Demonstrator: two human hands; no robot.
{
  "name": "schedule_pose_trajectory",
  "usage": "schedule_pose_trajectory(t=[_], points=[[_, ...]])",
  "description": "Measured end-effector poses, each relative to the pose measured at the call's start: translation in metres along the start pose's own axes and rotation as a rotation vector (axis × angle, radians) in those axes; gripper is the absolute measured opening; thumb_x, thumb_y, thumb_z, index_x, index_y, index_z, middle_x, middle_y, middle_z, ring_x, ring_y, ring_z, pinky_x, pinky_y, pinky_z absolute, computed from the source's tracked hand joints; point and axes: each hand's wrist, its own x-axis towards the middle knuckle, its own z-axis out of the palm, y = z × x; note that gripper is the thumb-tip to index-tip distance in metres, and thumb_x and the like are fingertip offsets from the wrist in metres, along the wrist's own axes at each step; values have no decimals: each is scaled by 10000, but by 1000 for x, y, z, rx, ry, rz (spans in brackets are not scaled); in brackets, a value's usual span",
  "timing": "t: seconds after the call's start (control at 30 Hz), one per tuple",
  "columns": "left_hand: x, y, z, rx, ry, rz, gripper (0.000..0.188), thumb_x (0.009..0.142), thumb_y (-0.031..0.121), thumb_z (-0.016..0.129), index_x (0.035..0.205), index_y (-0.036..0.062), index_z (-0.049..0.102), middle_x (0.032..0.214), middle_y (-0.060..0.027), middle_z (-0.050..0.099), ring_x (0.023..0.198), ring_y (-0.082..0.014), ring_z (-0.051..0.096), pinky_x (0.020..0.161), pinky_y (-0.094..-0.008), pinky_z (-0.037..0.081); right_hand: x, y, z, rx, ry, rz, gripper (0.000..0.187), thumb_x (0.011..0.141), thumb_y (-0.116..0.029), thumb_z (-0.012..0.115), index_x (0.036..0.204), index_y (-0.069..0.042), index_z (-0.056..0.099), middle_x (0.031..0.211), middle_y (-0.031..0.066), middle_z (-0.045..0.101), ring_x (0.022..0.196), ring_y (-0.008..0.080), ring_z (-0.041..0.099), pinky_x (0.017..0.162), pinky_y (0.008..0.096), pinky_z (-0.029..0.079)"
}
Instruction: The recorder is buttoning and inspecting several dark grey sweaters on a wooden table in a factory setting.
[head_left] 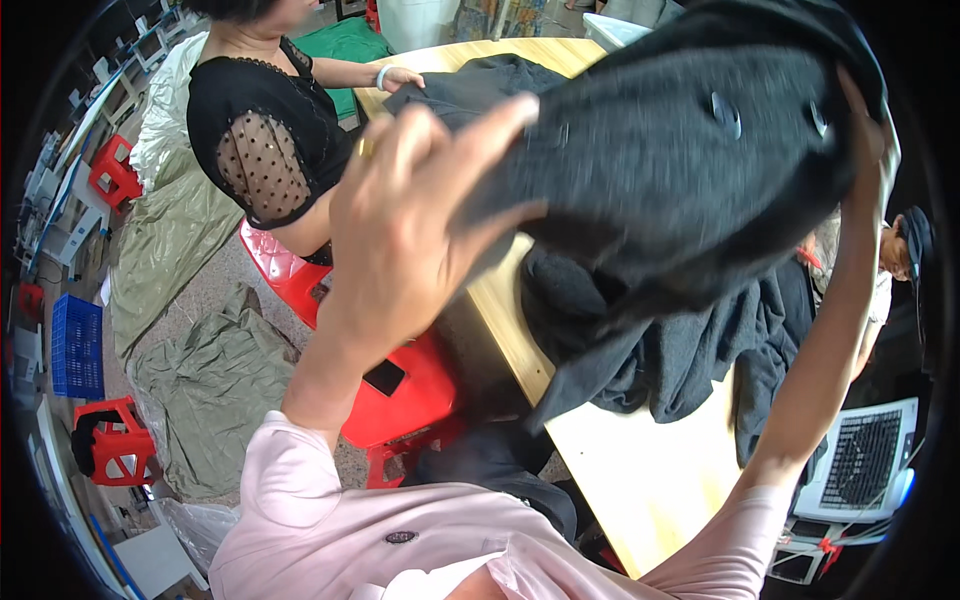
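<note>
A black knit garment [680, 160] with two small shiny oval spots hangs raised in front of me, over the pale wooden table [650, 480]. At its upper right edge my right hand [866, 135] is closed on the fabric, its fingers partly hidden behind the cloth. By the left end of the garment is my left hand [400, 220], with a ring on one finger. Its thumb and index finger are spread apart against the cloth, and motion blurs them. Under the raised garment, more dark cloth [670, 350] lies heaped on the table.
Across the table's left side, a person in a black top [265, 150] handles a dark garment [490, 85]. Another person [895, 255] is at the far right. A red stool [405, 400] bears a phone [385, 377]. A blue crate [77, 345] and green sheeting [210, 390] are on the floor.
</note>
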Motion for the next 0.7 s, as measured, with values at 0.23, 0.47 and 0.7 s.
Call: schedule_pose_trajectory(t=[0.23,0.47,0.7], points=[[63,-92,142,482,-62,-41,592,967,431,806,1491,185,680,1244,-132,666,1217,-328,628,983,-548,482,40,134,136,-701,49,-3,624,1016,-272,789,1538,-12,565,1259,259,737,1125,272,693,1007,419,544],[-65,-59,232,-128,-547,-168,620,1057,421,715,1562,77,606,1566,-284,581,1485,-478,503,1223,-524,426,-295,101,97,-831,-538,359,947,950,-730,703,1602,-61,549,1702,298,416,1608,455,361,1306,669,244],[-80,63,263,-482,-656,-149,816,922,275,821,1649,126,484,1626,-315,468,1466,-519,497,1236,-517,421,-451,2,27,-609,-372,722,1085,818,-522,924,1692,-127,415,1617,282,466,1459,470,523,1189,520,468]])
